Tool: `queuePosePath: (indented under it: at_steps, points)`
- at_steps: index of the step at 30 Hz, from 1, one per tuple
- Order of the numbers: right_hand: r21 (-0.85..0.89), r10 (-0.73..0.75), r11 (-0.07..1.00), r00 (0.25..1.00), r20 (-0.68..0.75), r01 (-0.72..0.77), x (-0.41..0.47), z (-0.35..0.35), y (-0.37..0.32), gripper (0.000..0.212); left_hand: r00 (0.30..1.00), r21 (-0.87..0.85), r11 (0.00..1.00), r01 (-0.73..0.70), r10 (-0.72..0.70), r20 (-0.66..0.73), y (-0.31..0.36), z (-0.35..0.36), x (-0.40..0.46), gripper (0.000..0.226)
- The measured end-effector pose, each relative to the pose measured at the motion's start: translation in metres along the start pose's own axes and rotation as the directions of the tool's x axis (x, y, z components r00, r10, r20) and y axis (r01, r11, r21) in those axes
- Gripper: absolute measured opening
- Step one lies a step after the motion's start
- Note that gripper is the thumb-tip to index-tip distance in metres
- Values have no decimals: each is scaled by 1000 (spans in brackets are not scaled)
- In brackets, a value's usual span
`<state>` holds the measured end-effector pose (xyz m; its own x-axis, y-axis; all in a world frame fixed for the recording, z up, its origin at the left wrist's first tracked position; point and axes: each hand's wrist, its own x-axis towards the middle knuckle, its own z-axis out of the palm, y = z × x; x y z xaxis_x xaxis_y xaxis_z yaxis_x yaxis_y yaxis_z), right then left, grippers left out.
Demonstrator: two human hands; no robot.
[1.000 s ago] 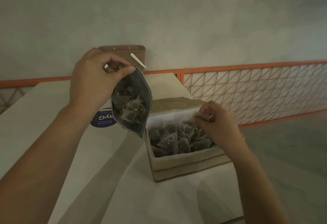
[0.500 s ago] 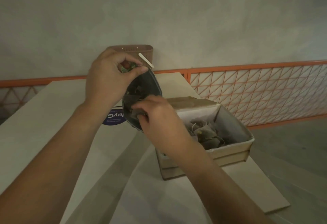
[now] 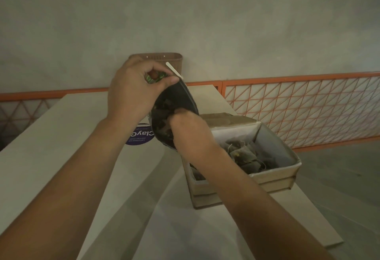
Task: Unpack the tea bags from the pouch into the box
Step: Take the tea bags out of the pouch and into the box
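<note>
Bare indoor room: plain plaster wall point(image 3: 226, 13), orange lattice railing point(image 3: 298, 107), pale table point(image 3: 61, 157).

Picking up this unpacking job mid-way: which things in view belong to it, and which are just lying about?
Part of the job:
- pouch, top pinched by the left hand
- right hand, fingers inside the pouch
- cardboard box
- tea bags already in the box

Lying about:
- brown woven basket by the wall
- round purple sticker on the table
- orange lattice railing

The right hand's point(image 3: 186, 128) fingertips are hidden inside the pouch point(image 3: 176, 103); whether they grip a tea bag is unclear.
</note>
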<state>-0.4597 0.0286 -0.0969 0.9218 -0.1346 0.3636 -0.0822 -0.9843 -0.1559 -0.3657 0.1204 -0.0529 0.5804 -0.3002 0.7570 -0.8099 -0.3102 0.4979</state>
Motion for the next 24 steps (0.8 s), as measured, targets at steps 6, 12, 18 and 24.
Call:
queuePosePath:
  at_steps: [6,12,18,24]
  points:
    - [470,127,879,913,-387,77,-27,-25,33,17,999,2,1000,28,-28,-28,2,2,2,18]
    - [881,410,471,877,-249,30,-44,-53,68,12,999,34,999,35,-34,-31,1,6,3,26]
    - [671,446,711,872,-200,-210,-58,-45,118,13,999,26,999,25,-24,-28,1,7,3,18]
    - [419,415,817,908,51,-397,-62,-4,157,22,999,31,999,27,-26,-28,3,6,2,20]
